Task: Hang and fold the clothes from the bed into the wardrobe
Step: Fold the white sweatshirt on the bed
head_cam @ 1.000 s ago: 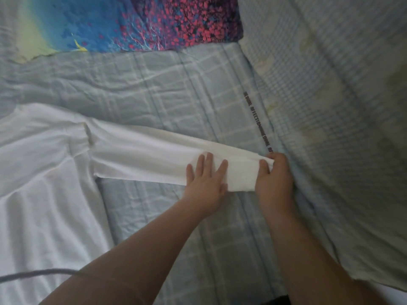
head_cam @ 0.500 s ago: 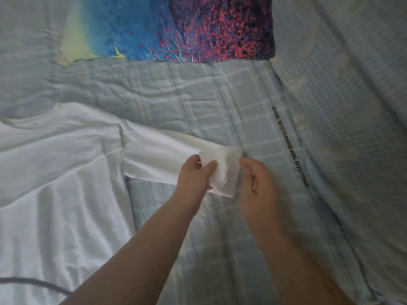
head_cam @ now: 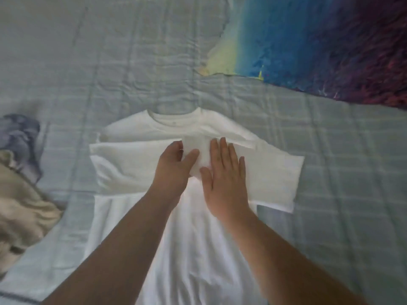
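The white long-sleeved cotton shirt [head_cam: 132,168] lies flat on the bed, neck up, both sleeves folded across its chest.

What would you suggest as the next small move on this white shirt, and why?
Probably smooth the cuff flat with the right hand: both sleeves lie folded across the chest of the white shirt, but the cuff looks puckered between it and the left hand.
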`<state>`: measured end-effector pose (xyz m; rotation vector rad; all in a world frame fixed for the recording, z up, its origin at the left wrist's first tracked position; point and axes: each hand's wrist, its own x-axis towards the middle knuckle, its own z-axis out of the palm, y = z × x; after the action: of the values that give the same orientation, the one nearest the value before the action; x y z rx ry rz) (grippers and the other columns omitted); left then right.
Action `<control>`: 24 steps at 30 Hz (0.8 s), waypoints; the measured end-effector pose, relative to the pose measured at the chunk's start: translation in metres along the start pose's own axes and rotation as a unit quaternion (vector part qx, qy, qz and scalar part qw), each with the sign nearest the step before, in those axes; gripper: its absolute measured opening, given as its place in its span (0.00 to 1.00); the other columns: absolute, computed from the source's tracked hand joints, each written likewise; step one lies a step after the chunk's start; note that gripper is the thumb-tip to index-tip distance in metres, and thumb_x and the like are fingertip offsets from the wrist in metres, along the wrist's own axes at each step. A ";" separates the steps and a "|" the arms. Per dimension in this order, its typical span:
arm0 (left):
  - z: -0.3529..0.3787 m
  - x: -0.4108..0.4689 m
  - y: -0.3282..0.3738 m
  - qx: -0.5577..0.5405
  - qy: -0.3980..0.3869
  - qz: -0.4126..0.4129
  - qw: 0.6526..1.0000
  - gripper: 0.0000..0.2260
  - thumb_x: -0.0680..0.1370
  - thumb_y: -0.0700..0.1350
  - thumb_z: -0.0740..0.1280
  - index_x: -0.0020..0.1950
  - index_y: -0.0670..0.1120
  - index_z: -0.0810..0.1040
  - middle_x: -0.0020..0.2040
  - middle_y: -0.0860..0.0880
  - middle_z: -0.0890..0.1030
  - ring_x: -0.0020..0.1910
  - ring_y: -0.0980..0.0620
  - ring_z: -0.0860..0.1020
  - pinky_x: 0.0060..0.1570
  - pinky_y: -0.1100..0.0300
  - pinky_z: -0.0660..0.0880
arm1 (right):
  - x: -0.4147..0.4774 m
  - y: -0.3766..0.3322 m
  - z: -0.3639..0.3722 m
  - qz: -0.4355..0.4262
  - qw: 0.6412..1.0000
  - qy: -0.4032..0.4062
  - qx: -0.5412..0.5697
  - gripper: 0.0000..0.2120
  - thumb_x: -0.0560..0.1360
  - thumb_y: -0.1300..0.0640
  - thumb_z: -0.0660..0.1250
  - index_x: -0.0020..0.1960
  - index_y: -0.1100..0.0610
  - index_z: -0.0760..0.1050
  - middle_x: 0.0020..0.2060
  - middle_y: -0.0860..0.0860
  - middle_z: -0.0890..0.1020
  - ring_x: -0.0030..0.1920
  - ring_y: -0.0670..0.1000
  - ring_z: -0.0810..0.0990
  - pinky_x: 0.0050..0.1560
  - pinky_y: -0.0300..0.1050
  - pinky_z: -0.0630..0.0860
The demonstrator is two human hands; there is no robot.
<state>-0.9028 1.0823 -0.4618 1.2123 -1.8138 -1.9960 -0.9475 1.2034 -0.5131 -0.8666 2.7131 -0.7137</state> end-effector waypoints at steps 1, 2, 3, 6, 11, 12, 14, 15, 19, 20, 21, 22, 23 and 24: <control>-0.029 0.012 0.001 -0.002 0.004 0.002 1.000 0.06 0.79 0.39 0.68 0.55 0.43 0.78 0.50 0.41 0.84 0.46 0.46 0.82 0.50 0.42 0.79 | 0.008 -0.025 0.014 -0.005 1.000 -0.006 0.004 0.30 0.81 0.43 0.42 0.81 0.50 0.45 0.80 0.50 0.50 0.79 0.52 0.49 0.76 0.60 0.52; -0.057 0.023 0.001 -0.002 0.008 0.003 1.000 0.07 0.78 0.38 0.68 0.56 0.43 0.78 0.51 0.42 0.84 0.48 0.44 0.83 0.52 0.42 0.79 | 0.015 -0.048 0.028 -0.009 1.000 -0.012 0.004 0.30 0.81 0.43 0.42 0.81 0.50 0.45 0.80 0.50 0.50 0.79 0.52 0.49 0.76 0.60 0.52; -0.084 0.034 0.001 0.001 0.013 0.002 1.000 0.09 0.77 0.38 0.69 0.57 0.44 0.78 0.52 0.42 0.84 0.51 0.42 0.83 0.54 0.40 0.79 | 0.022 -0.070 0.043 -0.014 1.000 -0.018 0.001 0.30 0.81 0.43 0.41 0.81 0.51 0.45 0.80 0.51 0.50 0.79 0.52 0.49 0.77 0.59 0.52; -0.158 0.057 -0.006 0.007 0.034 -0.008 0.999 0.15 0.73 0.41 0.69 0.59 0.42 0.78 0.51 0.41 0.84 0.53 0.38 0.82 0.54 0.38 0.79 | 0.037 -0.127 0.086 -0.030 0.999 -0.042 -0.009 0.29 0.81 0.44 0.41 0.81 0.52 0.46 0.80 0.51 0.50 0.79 0.53 0.49 0.77 0.60 0.51; -0.248 0.092 -0.040 0.061 0.062 -0.031 0.996 0.14 0.73 0.40 0.70 0.59 0.45 0.79 0.49 0.45 0.86 0.49 0.43 0.84 0.54 0.42 0.79 | 0.055 -0.188 0.154 -0.045 0.994 -0.078 -0.069 0.29 0.81 0.43 0.41 0.81 0.50 0.46 0.80 0.51 0.51 0.79 0.54 0.50 0.76 0.62 0.50; -0.258 0.099 -0.049 0.082 0.064 -0.036 0.994 0.16 0.74 0.39 0.70 0.61 0.46 0.78 0.49 0.46 0.86 0.48 0.45 0.84 0.53 0.47 0.80 | 0.057 -0.194 0.166 -0.047 0.992 -0.085 -0.081 0.29 0.81 0.43 0.42 0.81 0.50 0.46 0.80 0.51 0.51 0.79 0.54 0.50 0.76 0.62 0.50; -0.273 0.110 -0.068 0.128 0.075 -0.042 0.988 0.17 0.74 0.37 0.70 0.62 0.48 0.77 0.48 0.50 0.84 0.43 0.53 0.83 0.43 0.65 0.78 | 0.060 -0.200 0.186 -0.047 0.987 -0.108 -0.108 0.29 0.81 0.43 0.41 0.80 0.50 0.46 0.80 0.51 0.51 0.79 0.54 0.50 0.76 0.63 0.50; -0.277 0.113 -0.076 0.144 0.084 -0.042 0.985 0.18 0.74 0.37 0.71 0.61 0.49 0.76 0.46 0.52 0.83 0.41 0.57 0.81 0.37 0.72 0.74 | 0.061 -0.201 0.195 -0.046 0.984 -0.119 -0.127 0.30 0.81 0.42 0.41 0.80 0.50 0.46 0.80 0.51 0.51 0.79 0.54 0.50 0.75 0.64 0.49; -0.281 0.118 -0.101 0.203 0.093 -0.015 0.975 0.19 0.74 0.37 0.70 0.62 0.51 0.73 0.43 0.55 0.78 0.38 0.61 0.77 0.37 0.74 0.69 | 0.060 -0.198 0.219 -0.041 0.972 -0.129 -0.191 0.31 0.81 0.42 0.42 0.81 0.52 0.47 0.80 0.52 0.51 0.79 0.55 0.50 0.75 0.66 0.45; -0.280 0.118 -0.104 0.215 0.097 -0.007 0.972 0.19 0.74 0.37 0.69 0.63 0.50 0.72 0.44 0.55 0.78 0.38 0.60 0.76 0.37 0.75 0.69 | 0.061 -0.198 0.222 -0.041 0.970 -0.130 -0.199 0.31 0.81 0.42 0.41 0.81 0.52 0.47 0.80 0.52 0.51 0.79 0.55 0.49 0.75 0.67 0.45; -0.279 0.118 -0.107 0.221 0.103 0.004 0.970 0.21 0.74 0.37 0.69 0.65 0.50 0.71 0.46 0.53 0.77 0.39 0.58 0.76 0.38 0.74 0.69 | 0.062 -0.198 0.224 -0.042 0.969 -0.132 -0.204 0.31 0.81 0.42 0.41 0.80 0.52 0.46 0.80 0.52 0.50 0.79 0.55 0.49 0.75 0.67 0.44; -0.278 0.117 -0.109 0.227 0.110 0.017 0.968 0.23 0.74 0.36 0.69 0.66 0.49 0.70 0.49 0.52 0.76 0.41 0.56 0.76 0.41 0.72 0.69 | 0.062 -0.198 0.223 -0.042 0.968 -0.136 -0.207 0.31 0.81 0.41 0.41 0.80 0.52 0.45 0.80 0.51 0.49 0.79 0.55 0.48 0.75 0.67 0.44; -0.278 0.115 -0.111 0.234 0.117 0.027 0.965 0.25 0.73 0.37 0.69 0.68 0.49 0.69 0.52 0.51 0.75 0.44 0.53 0.75 0.44 0.69 0.69 | 0.062 -0.198 0.221 -0.042 0.968 -0.140 -0.206 0.31 0.81 0.41 0.40 0.80 0.52 0.44 0.80 0.51 0.49 0.79 0.55 0.47 0.75 0.66 0.45; -0.278 0.112 -0.111 0.242 0.122 0.033 0.962 0.26 0.73 0.38 0.69 0.69 0.49 0.68 0.54 0.49 0.74 0.47 0.52 0.75 0.47 0.64 0.70 | 0.060 -0.197 0.217 -0.044 0.968 -0.140 -0.204 0.31 0.81 0.41 0.40 0.80 0.51 0.44 0.80 0.51 0.49 0.80 0.54 0.47 0.75 0.66 0.45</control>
<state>-0.7504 0.8314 -0.5881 1.4217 -2.2431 -1.3284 -0.8275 0.9443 -0.6035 -1.0854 2.6081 -0.0282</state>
